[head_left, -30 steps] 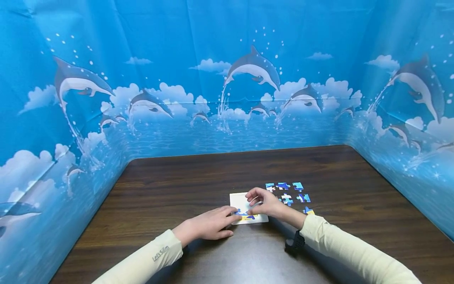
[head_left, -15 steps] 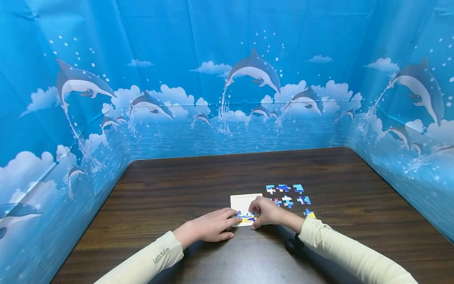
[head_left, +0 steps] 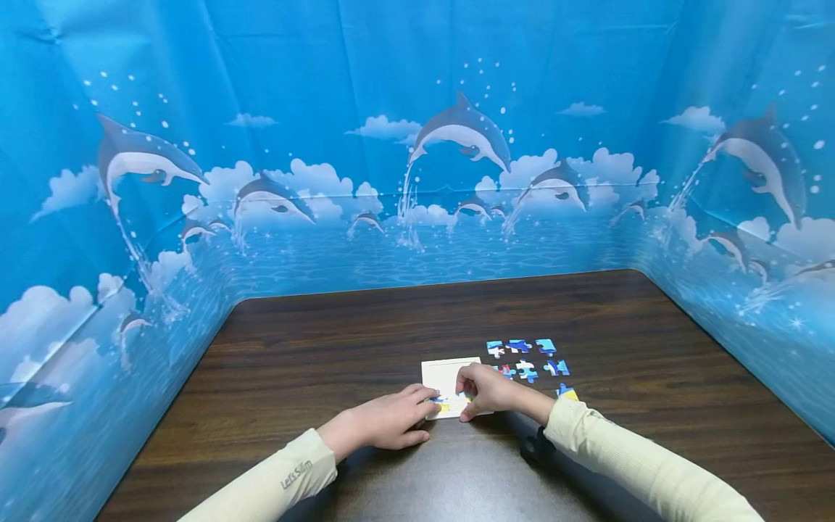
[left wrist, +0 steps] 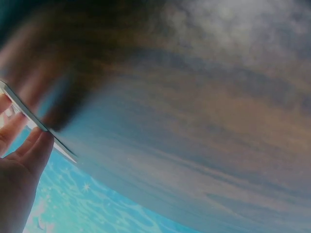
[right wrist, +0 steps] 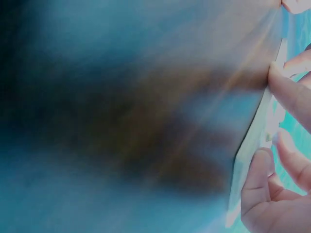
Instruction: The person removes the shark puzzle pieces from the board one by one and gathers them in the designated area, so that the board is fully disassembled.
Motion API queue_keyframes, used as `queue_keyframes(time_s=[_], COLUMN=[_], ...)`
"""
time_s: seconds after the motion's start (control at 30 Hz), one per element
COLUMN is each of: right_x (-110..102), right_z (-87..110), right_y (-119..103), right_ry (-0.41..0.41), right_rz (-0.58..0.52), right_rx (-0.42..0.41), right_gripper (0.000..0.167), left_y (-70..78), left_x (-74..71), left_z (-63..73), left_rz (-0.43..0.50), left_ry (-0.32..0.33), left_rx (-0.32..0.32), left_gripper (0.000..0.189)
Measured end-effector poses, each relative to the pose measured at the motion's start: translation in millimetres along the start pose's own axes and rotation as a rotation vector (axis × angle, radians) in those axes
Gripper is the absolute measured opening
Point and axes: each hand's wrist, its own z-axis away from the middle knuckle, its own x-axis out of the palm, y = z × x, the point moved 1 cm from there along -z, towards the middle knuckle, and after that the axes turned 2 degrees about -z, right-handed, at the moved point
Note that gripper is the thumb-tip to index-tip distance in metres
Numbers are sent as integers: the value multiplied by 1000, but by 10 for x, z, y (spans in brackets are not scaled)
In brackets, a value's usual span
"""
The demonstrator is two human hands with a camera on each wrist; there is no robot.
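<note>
A white puzzle tray (head_left: 443,373) lies on the table, with blue and yellow pieces (head_left: 442,406) along its near side. My left hand (head_left: 393,419) rests at the tray's left side, fingers extended over its near left part. In the left wrist view, that hand's thumb (left wrist: 43,141) meets the tray's edge. My right hand (head_left: 496,389) curls its fingers over the near right corner and pinches a puzzle piece, mostly hidden by the fingers. The right wrist view shows the right thumb (right wrist: 262,162) against the tray's edge and a finger over its top.
Loose puzzle pieces (head_left: 525,370) lie in rough rows right of the tray, just beyond my right hand. One blue and yellow piece (head_left: 567,392) sits near the right wrist. A dolphin-printed curtain (head_left: 417,246) encloses the brown table (head_left: 313,341) on its far and side edges.
My right hand has come down from over the middle of the tray to its near right corner, the thumb now at the edge. The left hand has stayed about where it was.
</note>
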Motion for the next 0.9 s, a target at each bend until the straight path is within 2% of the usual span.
queue_keyframes(time_s=[0.13, 0.27, 0.37, 0.43, 0.53, 0.63, 0.9], right_x=[20, 17, 16, 18, 17, 6, 3], right_z=[-17, -36, -42, -42, -49, -60, -80], right_y=[-49, -97, -107, -101, -61, -5, 127], right_ry=[-12, -15, -44, -81, -132, -154, -171], right_rz=[-33, -19, -7, -46, -139, -260, -599], right_rx=[26, 7, -13, -7, 16, 73, 181], right_gripper=[39, 37, 29, 21, 12, 10, 27], left_y=[4, 10, 17, 19, 18, 20, 11], left_x=[16, 13, 5, -1, -10, -17, -5], left_z=[-1, 0, 1, 2, 5, 12, 16], left_rz=[-12, -16, -16, -15, -15, -13, 4], left_ry=[5, 13, 16, 12, 9, 9, 5], left_rx=[8, 10, 12, 11, 13, 17, 13], left_gripper=[32, 31, 31, 31, 31, 31, 30])
